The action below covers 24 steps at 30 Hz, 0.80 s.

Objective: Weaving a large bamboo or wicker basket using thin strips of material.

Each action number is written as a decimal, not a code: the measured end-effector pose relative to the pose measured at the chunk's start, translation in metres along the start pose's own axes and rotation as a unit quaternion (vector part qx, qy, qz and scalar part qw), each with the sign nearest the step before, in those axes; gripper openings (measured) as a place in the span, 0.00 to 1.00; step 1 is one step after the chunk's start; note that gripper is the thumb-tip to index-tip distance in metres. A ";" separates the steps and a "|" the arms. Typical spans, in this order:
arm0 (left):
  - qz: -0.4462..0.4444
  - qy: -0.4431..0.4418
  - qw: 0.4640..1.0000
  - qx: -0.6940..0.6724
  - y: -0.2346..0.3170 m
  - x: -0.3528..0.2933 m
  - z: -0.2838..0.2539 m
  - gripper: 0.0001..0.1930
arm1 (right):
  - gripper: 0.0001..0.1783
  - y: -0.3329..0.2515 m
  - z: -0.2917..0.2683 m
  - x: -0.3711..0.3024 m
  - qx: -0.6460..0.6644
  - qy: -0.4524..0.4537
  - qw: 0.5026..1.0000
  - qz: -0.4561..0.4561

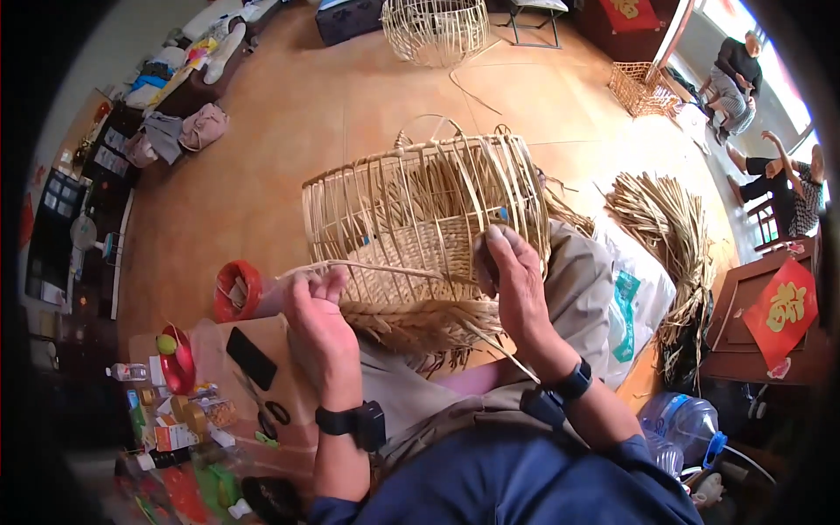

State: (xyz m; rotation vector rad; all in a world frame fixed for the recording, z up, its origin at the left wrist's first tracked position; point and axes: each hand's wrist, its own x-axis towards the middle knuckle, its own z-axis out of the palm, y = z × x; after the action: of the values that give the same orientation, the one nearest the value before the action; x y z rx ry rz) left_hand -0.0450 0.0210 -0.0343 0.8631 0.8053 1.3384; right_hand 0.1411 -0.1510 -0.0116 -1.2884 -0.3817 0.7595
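Note:
A half-woven wicker basket (385, 197) lies on its side across my lap, its open frame of thin upright strips turned away from me. A thick braided edge (420, 317) runs along its near side, with loose ends sticking out. My left hand (317, 311) has its fingers curled around a pale straw strand (376, 267) that stretches right across the basket. At the basket's right part, my right hand (516, 276) pinches thumb and fingers together on an upright strip; the fingertips partly hide it. Both wrists wear dark bands.
To the right lie a bundle of dry straw (669, 227) and a white plastic bag (634, 302). On the left, a low table holds scissors (262, 402), a dark phone-like slab (251, 359) and small packages. Another basket frame (436, 31) stands far off. Two people sit at far right.

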 end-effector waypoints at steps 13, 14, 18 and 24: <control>0.323 -0.393 0.620 0.597 -0.006 -0.069 0.038 0.09 | 0.05 -0.001 -0.079 0.013 -0.391 0.013 0.886 -0.251; 0.315 -0.395 0.607 0.613 -0.005 -0.071 0.042 0.07 | 0.06 0.004 -0.093 0.013 -0.278 0.044 0.947 -0.157; 0.305 -0.413 0.601 0.613 -0.014 -0.067 0.051 0.04 | 0.06 0.029 -0.201 0.004 0.229 0.021 0.972 0.045; 0.264 -0.433 0.644 0.573 -0.015 -0.062 0.047 0.03 | 0.05 0.039 -0.195 -0.020 0.267 0.046 0.958 0.097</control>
State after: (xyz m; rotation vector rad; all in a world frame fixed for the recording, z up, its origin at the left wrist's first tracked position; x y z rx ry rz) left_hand -0.0005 -0.0446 -0.0256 2.6689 0.5340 0.4983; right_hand 0.2420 -0.3008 -0.0969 -0.8511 0.0340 0.8907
